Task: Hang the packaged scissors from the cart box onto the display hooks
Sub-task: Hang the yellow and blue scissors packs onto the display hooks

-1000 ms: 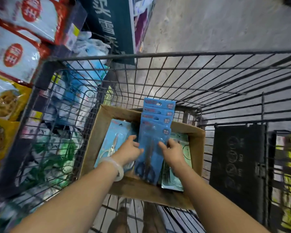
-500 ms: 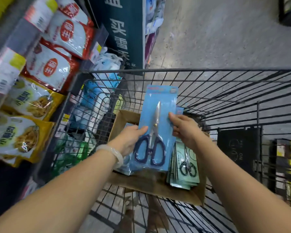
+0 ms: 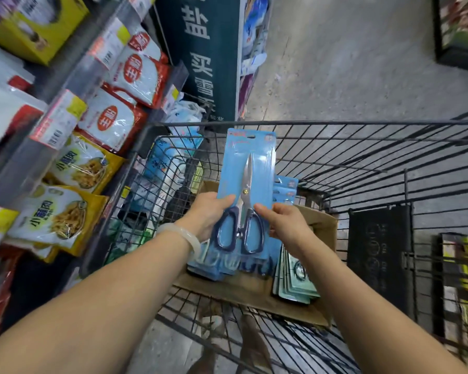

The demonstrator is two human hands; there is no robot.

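A stack of blue scissor packs (image 3: 250, 168), dark-handled scissors on the front card, is held upright above the cardboard box (image 3: 319, 225) in the wire cart (image 3: 362, 147). My left hand (image 3: 208, 215) grips the stack's left edge and my right hand (image 3: 284, 222) grips its right edge, both near the scissor handles. More blue packs (image 3: 227, 265) and a row of pale green packs (image 3: 292, 284) stand in the box. No display hooks are in view.
Shelves on the left hold white-red bags (image 3: 138, 74) and yellow snack bags (image 3: 81, 166). A dark teal sign (image 3: 203, 63) stands ahead of the cart. Grey aisle floor (image 3: 349, 63) stretches beyond. A black flap (image 3: 378, 255) closes the cart's right side.
Both hands have lifted the blue packs up out of the box, higher than before. My view has tilted up, showing more shelf and aisle.
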